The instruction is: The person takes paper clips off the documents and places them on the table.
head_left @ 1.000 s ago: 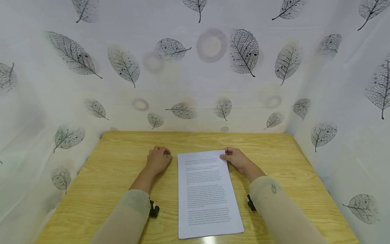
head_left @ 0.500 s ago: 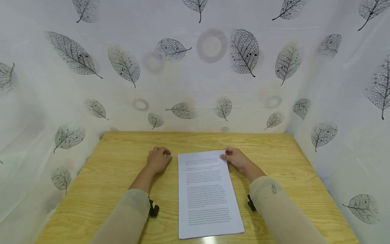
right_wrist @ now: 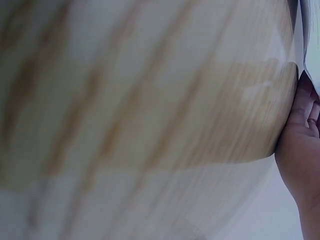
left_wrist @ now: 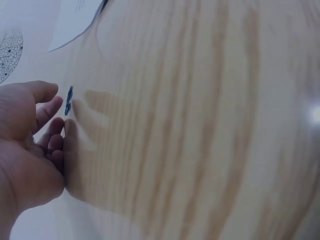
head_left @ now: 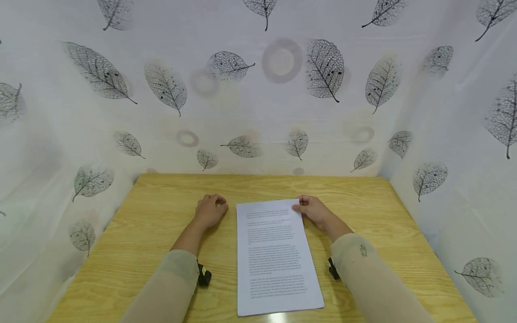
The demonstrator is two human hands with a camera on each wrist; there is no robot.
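Note:
A neat stack of printed paper (head_left: 274, 260) lies on the wooden table, text side up. At its upper right corner my right hand (head_left: 317, 212) pinches it, thumb on top and fingers under the edge. In the right wrist view that hand (right_wrist: 302, 135) is at the right edge, its fingertips partly hidden by the paper (right_wrist: 313, 45). Left of the stack, my left hand (head_left: 211, 211) rests on the table with loosely bent fingers. Close to its fingertips in the left wrist view lies a small, thin, blue-green thing (left_wrist: 69, 101); its kind is unclear.
The wooden table (head_left: 161, 215) is bounded at the back and sides by a white curtain (head_left: 258, 107) printed with leaves. A black wrist device (head_left: 204, 276) sits under the left sleeve, another black device (head_left: 333, 269) under the right.
The small thing by my left fingertips shows less in the head view than before, as the fingers have shifted slightly. My right hand and the paper stay in place.

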